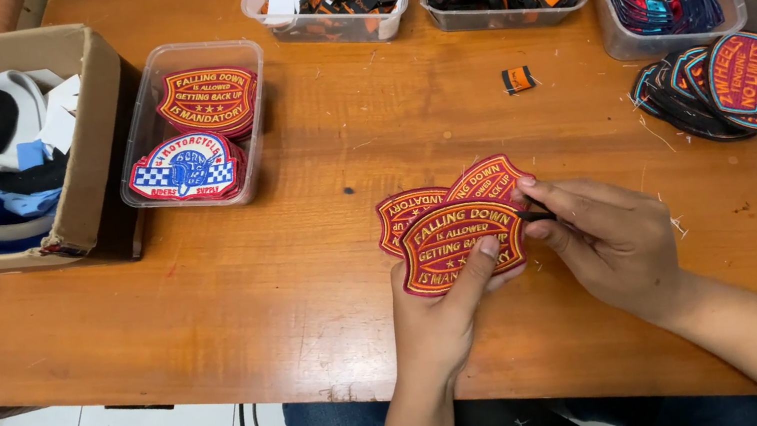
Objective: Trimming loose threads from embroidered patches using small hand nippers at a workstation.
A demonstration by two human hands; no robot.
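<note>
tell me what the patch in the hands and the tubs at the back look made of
Patch: seemingly embroidered cloth, matte, with raised stitched lettering and a thick sewn border. Tubs: likely clear, glossy plastic, since their contents show through the walls. Left hand holds the patch.

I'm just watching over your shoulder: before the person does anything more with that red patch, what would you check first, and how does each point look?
1. Top red embroidered patch held by left hand: ok.
2. Right hand pinching a small dark piece at the patch's edge: ok; what the piece is, cannot tell.
3. Two similar patches underneath, fanned out, not aligned: not ok.
4. Wooden table free of thread scraps: not ok.
5. Plastic tub of matching patches within reach: ok, probably.
</note>
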